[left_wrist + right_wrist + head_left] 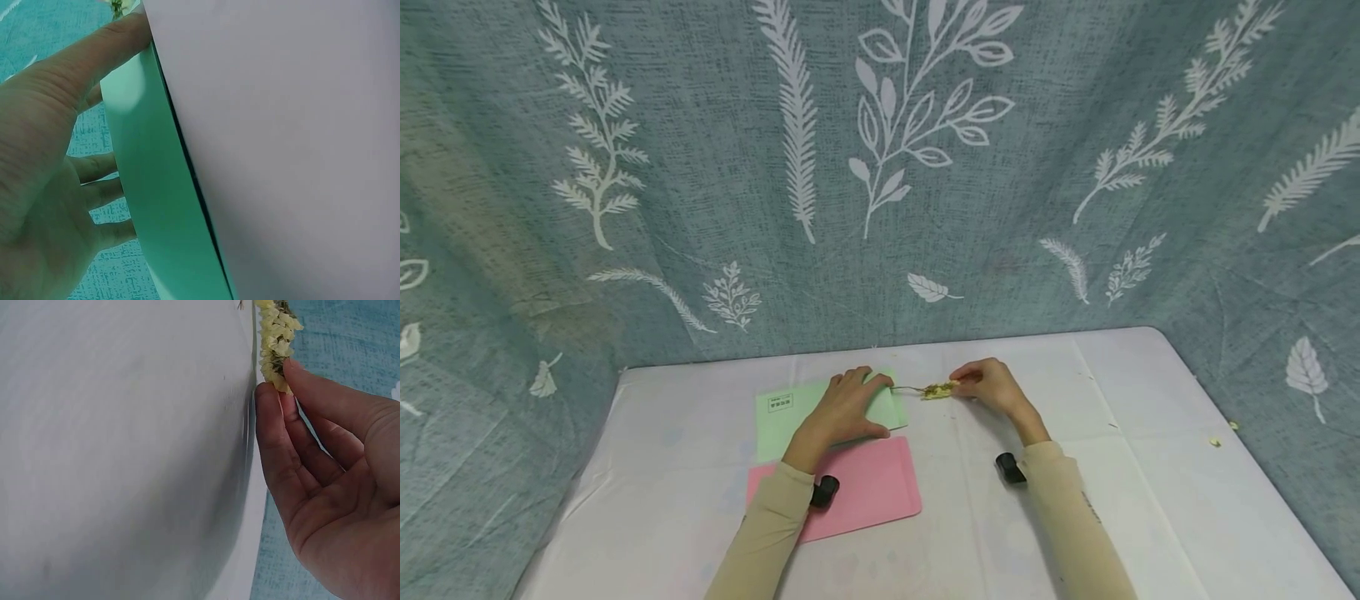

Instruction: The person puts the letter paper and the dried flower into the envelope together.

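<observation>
My left hand spans the right part of a pale green envelope, thumb at its near edge and the other fingers at its far edge. The left wrist view shows those fingers meeting the far side of the green envelope, their tips hidden. Thumb and fingertips of my right hand pinch the flowered end of a sprig with small pale yellow blossoms. Its thin stem points left, the tip right by my left index finger. In the right wrist view, the blossoms stick out past the fingertips.
A pink envelope lies nearer than the green one, partly under the left forearm. Yellow petal bits lie at the right side of the white-covered table. A grey-green curtain with white leaf prints hangs behind.
</observation>
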`<state>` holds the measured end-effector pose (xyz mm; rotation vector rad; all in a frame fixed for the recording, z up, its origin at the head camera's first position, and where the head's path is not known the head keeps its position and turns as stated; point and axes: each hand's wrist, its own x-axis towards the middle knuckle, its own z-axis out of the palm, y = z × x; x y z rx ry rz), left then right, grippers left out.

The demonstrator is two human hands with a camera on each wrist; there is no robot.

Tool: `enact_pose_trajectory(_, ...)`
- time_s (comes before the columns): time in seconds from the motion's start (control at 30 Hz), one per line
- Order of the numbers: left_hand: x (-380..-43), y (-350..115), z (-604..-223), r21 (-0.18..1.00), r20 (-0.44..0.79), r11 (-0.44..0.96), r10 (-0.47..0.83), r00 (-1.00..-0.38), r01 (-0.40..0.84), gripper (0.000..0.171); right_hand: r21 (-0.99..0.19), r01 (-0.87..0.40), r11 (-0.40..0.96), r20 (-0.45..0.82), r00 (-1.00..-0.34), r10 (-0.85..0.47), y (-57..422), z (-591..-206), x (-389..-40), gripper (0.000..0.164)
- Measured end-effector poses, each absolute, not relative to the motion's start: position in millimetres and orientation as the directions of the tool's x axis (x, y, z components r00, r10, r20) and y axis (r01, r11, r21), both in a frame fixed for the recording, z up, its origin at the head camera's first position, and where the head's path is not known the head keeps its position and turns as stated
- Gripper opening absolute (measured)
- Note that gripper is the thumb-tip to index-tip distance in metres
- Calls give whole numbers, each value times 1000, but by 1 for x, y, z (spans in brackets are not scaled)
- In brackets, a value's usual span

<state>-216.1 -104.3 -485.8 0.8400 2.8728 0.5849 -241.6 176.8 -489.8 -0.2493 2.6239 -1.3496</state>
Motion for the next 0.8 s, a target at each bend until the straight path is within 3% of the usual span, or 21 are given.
enact_pose_trajectory(0.37,-215,-105,-487,386,28,771,539,-842,507,76,-824,-118,554,-41,-963,-266,161,-489,-243,19)
enact_pose_trajectory(0.8,-216,-105,-486,381,23,774,539,-842,505,76,-842,-55,537,-93,-965,-244,148,-491,-245,18)
